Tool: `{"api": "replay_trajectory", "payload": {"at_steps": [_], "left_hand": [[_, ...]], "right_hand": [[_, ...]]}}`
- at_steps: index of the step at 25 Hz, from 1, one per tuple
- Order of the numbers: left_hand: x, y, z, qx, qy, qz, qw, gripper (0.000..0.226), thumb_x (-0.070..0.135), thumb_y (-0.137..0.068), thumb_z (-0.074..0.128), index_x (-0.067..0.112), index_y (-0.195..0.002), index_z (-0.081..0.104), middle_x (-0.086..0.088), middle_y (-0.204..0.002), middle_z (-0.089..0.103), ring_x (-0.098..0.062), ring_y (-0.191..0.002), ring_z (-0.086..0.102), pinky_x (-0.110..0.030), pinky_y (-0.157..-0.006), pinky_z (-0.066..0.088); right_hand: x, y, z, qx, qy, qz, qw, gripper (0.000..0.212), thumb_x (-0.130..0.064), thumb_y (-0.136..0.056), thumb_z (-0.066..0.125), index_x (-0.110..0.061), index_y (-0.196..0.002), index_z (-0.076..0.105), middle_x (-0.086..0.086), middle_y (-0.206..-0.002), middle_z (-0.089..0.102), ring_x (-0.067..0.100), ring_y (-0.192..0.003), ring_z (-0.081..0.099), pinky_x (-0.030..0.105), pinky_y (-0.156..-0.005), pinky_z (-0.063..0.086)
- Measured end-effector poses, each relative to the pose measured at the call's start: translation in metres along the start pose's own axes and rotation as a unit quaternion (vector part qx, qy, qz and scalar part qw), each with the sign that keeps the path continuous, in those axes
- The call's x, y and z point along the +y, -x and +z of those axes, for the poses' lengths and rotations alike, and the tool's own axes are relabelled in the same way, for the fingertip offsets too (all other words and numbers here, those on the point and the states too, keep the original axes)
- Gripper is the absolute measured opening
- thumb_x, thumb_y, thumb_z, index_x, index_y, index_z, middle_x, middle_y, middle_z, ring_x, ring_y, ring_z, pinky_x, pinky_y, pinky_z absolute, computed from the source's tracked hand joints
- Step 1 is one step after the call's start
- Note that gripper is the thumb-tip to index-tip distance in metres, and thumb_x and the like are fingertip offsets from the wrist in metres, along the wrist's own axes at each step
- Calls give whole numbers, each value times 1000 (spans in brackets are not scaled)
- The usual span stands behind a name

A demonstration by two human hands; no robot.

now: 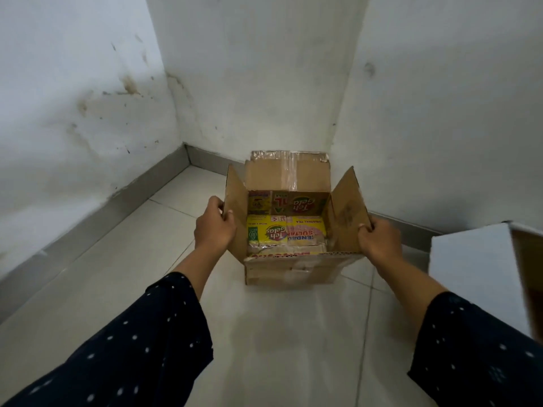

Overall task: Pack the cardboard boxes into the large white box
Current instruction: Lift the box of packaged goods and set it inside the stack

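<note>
A: Report the position of the carton (296, 268).

B: The carton stands on the tiled floor (117, 274), near the corner formed by two white walls (73, 83). All flaps are open. The rear flap stands up with clear tape across it. The two side flaps angle outward.

A: State of the left hand (214, 227)?

B: The fingers are closed on the left side flap (235, 207). The thumb lies on the inner face, the other fingers on the outer face.

A: State of the right hand (379, 245)?

B: The fingers are closed on the lower edge of the right side flap (348, 210). The thumb presses the inner face.

A: Contents of the carton?

B: Yellow tea packs (269, 235) fill the inside, with printed labels reading upside down from this view. A paler pack lies just beside the yellow one, on its right. More packs stand behind them against the rear wall of the carton.

A: Location of the white box (470, 268)?

B: It sits at the right edge of the view, near the right hand and apart from the carton. Only one corner and a brown inner surface are visible.

A: Clothing?

B: Both arms wear dark sleeves (147, 348) with white dots.
</note>
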State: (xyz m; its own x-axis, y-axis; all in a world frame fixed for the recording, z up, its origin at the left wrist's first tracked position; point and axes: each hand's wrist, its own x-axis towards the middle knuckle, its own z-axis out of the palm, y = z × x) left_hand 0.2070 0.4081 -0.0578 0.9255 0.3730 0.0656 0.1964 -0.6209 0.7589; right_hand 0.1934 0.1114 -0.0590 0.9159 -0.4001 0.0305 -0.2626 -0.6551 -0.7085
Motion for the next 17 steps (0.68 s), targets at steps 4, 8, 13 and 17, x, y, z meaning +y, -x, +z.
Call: {"api": "replay_trajectory", "payload": {"at_steps": [4,8,13,17], "left_hand": [[101,53,-4,18,34,55,998,13,26,-92,48,16,-100,48,-7,-92,59,-29,-78,58,-41,-65,51],[204,112,2,22,75,114,990,11,25,-91,48,15,-96,46,-8,-86,59,-28,-74,57,-35,-56,45],[316,186,32,-12,96,167,981,14,25,-89,46,14,-99,47,-8,-90,60,-25,-71,56,-36,-57,46],[378,249,78,-65,118,204,970,11,24,-90,45,16,-97,46,-6,-89,58,-18,-66,55,-31,-53,44]], "right_hand": [[8,8,-117,53,-6,-34,998,23,-15,-93,46,-8,-85,66,12,-77,64,30,-72,59,32,-62,43],[30,22,-243,130,-21,-45,990,22,-19,-94,45,-14,-82,63,2,-70,59,15,-62,55,27,-52,42],[73,47,-379,214,4,-29,977,20,-18,-94,46,-16,-81,62,-2,-67,57,12,-59,52,24,-48,33],[126,71,-459,248,49,-11,967,17,-17,-93,50,-14,-80,60,-1,-66,56,13,-55,51,22,-47,33]]}}
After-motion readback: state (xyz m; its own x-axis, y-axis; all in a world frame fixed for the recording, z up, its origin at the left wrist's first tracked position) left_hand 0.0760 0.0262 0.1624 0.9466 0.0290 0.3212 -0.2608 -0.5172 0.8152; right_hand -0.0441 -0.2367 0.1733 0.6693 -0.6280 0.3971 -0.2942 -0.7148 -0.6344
